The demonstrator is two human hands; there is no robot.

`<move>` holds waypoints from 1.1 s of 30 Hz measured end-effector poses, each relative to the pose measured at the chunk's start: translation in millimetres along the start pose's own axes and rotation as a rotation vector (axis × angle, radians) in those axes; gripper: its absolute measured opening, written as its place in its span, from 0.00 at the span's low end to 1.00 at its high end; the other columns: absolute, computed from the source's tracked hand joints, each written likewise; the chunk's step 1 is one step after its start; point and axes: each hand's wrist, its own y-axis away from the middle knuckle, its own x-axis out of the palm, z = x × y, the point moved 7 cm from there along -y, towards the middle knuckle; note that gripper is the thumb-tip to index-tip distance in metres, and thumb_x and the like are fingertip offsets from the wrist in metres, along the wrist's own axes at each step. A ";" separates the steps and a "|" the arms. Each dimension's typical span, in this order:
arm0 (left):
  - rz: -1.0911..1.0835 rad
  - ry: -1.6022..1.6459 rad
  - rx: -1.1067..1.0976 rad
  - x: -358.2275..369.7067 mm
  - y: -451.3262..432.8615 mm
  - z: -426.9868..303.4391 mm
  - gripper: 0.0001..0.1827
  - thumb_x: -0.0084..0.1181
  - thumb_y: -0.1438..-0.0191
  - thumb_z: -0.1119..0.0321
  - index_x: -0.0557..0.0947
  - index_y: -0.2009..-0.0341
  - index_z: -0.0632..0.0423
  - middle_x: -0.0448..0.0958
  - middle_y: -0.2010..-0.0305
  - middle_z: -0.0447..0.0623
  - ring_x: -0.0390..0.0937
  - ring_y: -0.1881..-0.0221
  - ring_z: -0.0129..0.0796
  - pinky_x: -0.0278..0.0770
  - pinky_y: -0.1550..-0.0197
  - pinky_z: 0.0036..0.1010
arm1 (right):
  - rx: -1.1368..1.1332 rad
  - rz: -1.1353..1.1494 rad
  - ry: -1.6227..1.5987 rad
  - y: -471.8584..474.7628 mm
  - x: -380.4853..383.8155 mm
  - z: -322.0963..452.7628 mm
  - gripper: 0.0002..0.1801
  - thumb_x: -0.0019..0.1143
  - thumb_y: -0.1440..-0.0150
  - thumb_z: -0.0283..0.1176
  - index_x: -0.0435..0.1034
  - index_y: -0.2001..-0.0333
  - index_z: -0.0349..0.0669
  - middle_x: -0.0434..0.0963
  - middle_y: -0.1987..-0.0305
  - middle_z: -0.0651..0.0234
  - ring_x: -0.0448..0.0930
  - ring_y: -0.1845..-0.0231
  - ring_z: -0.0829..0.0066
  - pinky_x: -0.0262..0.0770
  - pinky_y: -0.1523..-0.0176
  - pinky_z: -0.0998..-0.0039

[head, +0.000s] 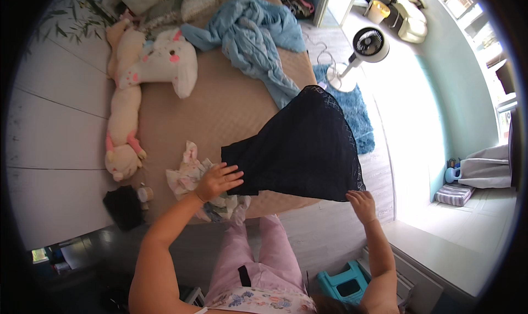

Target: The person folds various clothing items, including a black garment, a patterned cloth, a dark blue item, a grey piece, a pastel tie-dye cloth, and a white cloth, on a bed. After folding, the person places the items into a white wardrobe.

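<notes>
A black skirt (297, 149) with a patterned trim along its wide hem is spread over the edge of the bed (198, 116). My left hand (218, 182) lies flat on the narrow waist end, fingers apart. At the near corner of the hem, my right hand (363, 205) pinches the fabric between thumb and fingers. Crumpled pale printed clothes (187, 169) lie under and beside my left wrist. The hem side of the skirt reaches past the mattress edge on the right.
A light blue quilt (255, 37) is heaped at the back. Plush toys, including a white cushion (165, 62) and a long plush (123, 116), line the left side. A folded black cloth (123, 206) lies near left. A fan (357, 58) and turquoise stool (344, 281) stand right.
</notes>
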 end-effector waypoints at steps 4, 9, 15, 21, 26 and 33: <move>0.171 0.086 -0.161 181.0 98.4 4.9 0.16 0.50 0.51 0.72 0.81 0.57 0.46 0.75 0.47 0.42 0.68 0.41 0.35 0.64 0.39 0.36 | 0.067 0.328 -0.092 49.1 171.1 -12.8 0.09 0.48 0.50 0.27 0.73 0.64 0.46 0.78 0.63 0.72 0.77 0.59 0.74 0.68 0.53 0.69; 0.249 0.236 -0.457 296.8 180.3 -33.6 0.17 0.51 0.54 0.74 0.81 0.58 0.47 0.75 0.47 0.43 0.67 0.40 0.36 0.62 0.38 0.38 | 0.025 0.689 0.046 22.7 290.1 -37.0 0.07 0.45 0.46 0.28 0.71 0.74 0.48 0.75 0.76 0.68 0.77 0.69 0.67 0.71 0.56 0.65; 0.211 0.310 -0.786 287.6 182.9 -14.8 0.22 0.57 0.66 0.81 0.82 0.61 0.50 0.75 0.47 0.42 0.65 0.39 0.38 0.60 0.38 0.44 | 0.267 0.189 0.178 -168.5 264.1 -50.4 0.20 0.55 0.48 0.34 0.68 0.50 0.46 0.65 0.40 0.58 0.60 0.35 0.61 0.57 0.42 0.61; 0.207 0.380 -0.915 288.1 192.2 -10.3 0.22 0.52 0.64 0.84 0.82 0.61 0.51 0.76 0.48 0.42 0.64 0.38 0.37 0.64 0.41 0.42 | 0.449 0.042 -0.332 -122.6 308.8 75.1 0.44 0.59 0.49 0.44 0.50 0.35 0.38 0.46 0.29 0.51 0.46 0.28 0.51 0.42 0.32 0.56; 0.321 0.349 -0.759 267.0 148.0 -14.9 0.16 0.51 0.57 0.78 0.81 0.60 0.54 0.74 0.47 0.44 0.66 0.41 0.40 0.67 0.43 0.37 | 0.201 0.397 -0.718 -87.1 363.4 133.5 0.35 0.47 0.42 0.40 0.50 0.34 0.41 0.49 0.30 0.52 0.47 0.28 0.55 0.42 0.30 0.60; -0.081 0.401 -0.432 269.9 -39.5 -4.0 0.26 0.57 0.52 0.74 0.72 0.46 0.52 0.62 0.37 0.55 0.58 0.36 0.51 0.62 0.38 0.40 | 1.214 -0.029 -2.116 -47.1 407.5 74.6 0.23 0.46 0.40 0.38 0.65 0.44 0.37 0.71 0.44 0.64 0.71 0.44 0.67 0.64 0.39 0.69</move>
